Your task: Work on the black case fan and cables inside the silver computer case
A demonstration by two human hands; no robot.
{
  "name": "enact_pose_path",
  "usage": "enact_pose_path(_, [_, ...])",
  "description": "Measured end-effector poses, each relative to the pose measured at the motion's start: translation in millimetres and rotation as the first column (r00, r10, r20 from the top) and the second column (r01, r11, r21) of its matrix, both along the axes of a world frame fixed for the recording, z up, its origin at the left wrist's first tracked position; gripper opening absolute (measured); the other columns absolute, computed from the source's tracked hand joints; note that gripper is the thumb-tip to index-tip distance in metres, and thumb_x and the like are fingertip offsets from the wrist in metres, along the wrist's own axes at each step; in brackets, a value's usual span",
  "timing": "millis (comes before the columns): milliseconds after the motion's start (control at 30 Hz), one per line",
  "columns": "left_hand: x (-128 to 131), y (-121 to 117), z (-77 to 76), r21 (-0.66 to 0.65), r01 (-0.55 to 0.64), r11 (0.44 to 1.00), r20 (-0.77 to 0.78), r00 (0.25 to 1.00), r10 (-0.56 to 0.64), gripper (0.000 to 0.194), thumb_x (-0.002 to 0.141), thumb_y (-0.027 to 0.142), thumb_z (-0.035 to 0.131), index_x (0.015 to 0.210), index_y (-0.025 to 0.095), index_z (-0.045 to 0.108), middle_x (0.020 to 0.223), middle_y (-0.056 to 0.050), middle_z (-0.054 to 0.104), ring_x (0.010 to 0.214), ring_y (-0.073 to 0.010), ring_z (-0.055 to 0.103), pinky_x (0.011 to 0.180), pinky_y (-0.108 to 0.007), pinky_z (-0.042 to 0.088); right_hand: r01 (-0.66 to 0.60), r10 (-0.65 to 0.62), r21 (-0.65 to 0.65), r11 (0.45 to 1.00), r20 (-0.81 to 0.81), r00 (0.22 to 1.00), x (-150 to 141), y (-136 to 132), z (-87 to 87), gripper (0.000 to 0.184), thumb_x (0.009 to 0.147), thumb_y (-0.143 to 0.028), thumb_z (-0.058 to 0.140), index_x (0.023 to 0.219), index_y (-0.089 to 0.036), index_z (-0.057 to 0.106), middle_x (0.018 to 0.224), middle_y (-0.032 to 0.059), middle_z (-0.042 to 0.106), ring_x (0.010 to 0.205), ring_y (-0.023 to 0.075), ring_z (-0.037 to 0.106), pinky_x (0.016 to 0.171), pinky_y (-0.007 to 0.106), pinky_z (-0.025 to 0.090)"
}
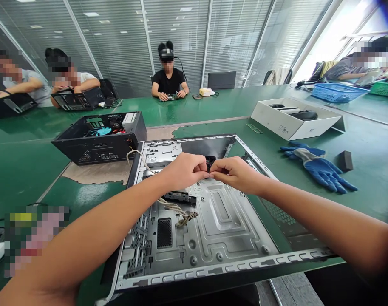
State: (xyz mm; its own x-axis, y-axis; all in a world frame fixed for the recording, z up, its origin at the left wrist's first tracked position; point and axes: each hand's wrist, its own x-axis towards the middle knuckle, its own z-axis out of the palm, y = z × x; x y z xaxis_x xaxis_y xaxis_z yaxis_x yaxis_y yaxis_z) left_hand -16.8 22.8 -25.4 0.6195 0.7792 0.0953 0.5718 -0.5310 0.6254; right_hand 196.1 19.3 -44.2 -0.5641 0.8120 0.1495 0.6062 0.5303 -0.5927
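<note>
An open metal computer case point(219, 268) lies on its side in front of me. My left hand point(188, 171) and my right hand point(234, 173) meet over its far half, thumbs and fingertips pinched close together. Between and behind the fingers shows a small dark part point(209, 161), too hidden to name. What the fingertips hold is covered by the fingers. Below my left wrist, a bundle of beige cables point(185, 217) rests on the case floor beside a black-and-silver bracket point(181, 197).
A second black case point(100, 146) with parts inside stands at the far left. Blue work gloves point(321, 168), a dark block point(345, 161) and a white box point(289, 121) lie to the right. Several people work around the green table point(206, 104); a blue basket point(338, 92) stands far right.
</note>
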Motion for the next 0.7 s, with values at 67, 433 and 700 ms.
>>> enact_pose_path(67, [-1.2,1.3,-0.8,0.045,0.024,0.999,0.014,1.0,-0.025,0.009,0.081,0.024,0.062,0.085,0.016,0.063,0.068,0.001,0.061,0.061,-0.0093,0.052,0.06,-0.024,0.038,0.009,-0.009,-0.01,1.0,0.001,1.0,0.2,0.5,1.3,0.026,0.088,-0.039,0.053,0.074,-0.019,0.061,0.059,-0.0027,0.05,0.055,0.0104,0.038,0.055,0.027,0.03])
enact_pose_path(433, [3.3,-3.1,-0.8,0.274,0.055,0.96,-0.236,0.972,0.011,0.017,0.09,0.023,0.05,0.083,0.017,0.063,0.082,-0.006,0.064,0.071,-0.0153,0.053,0.064,-0.029,0.034,0.0,0.001,-0.027,1.0,0.034,0.999,-1.1,-1.8,2.2,0.024,0.087,-0.039,0.054,0.074,-0.019,0.06,0.06,-0.0023,0.052,0.055,0.0107,0.04,0.058,0.028,0.032])
enact_pose_path(700, [2.6,-5.5,0.5,0.057,-0.026,0.998,-0.162,0.986,0.035,0.013,0.085,0.027,0.056,0.081,0.017,0.064,0.071,-0.002,0.066,0.061,-0.0121,0.053,0.057,-0.027,0.034,-0.067,0.063,0.131,0.989,0.038,0.997,-0.9,-2.5,1.9,0.021,0.087,-0.033,0.054,0.075,-0.02,0.064,0.071,0.0033,0.064,0.064,0.0141,0.052,0.064,0.029,0.037])
